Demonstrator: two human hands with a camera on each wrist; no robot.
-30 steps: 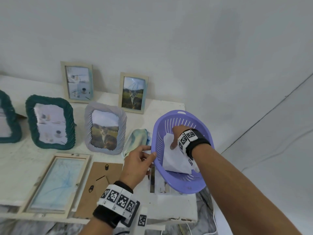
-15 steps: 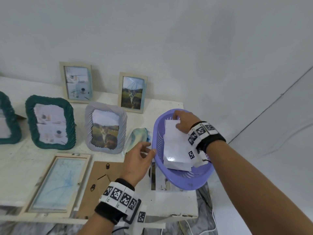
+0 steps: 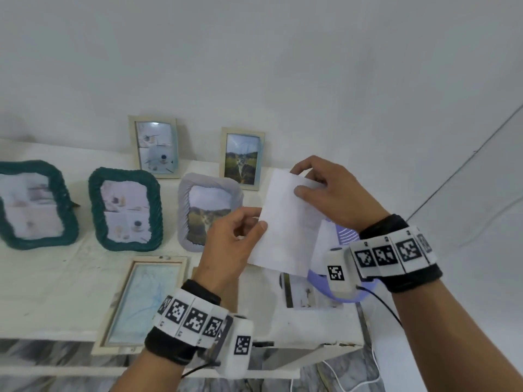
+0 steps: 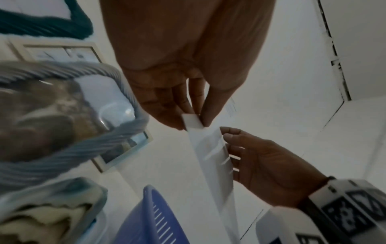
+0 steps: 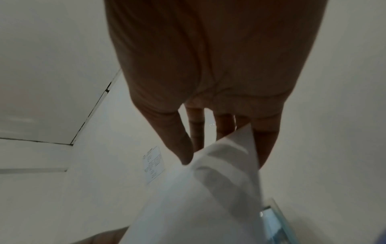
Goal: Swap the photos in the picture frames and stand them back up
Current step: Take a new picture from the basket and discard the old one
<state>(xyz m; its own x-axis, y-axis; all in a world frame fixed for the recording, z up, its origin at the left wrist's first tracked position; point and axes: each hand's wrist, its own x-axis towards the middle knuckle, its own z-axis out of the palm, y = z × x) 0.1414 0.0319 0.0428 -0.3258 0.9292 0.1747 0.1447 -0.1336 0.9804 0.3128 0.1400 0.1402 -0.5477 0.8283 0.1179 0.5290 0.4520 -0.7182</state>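
Note:
A white-backed photo hangs in the air above the purple basket. My right hand grips its upper right part, thumb on the white back. My left hand pinches its left edge between thumb and fingers. In the left wrist view the photo shows edge-on between both hands. An open beige frame lies face down at the table's front, its brown backing board beside it, mostly hidden by my left wrist. The printed side of the held photo is hidden.
Two green frames, a grey frame and two small beige frames stand upright on the white table. Another photo lies under the basket near the table's right edge. A wall rises close behind.
My right hand lifted the white-backed photo out of the purple basket and up. My left hand rose from the table and took hold of the photo's left edge.

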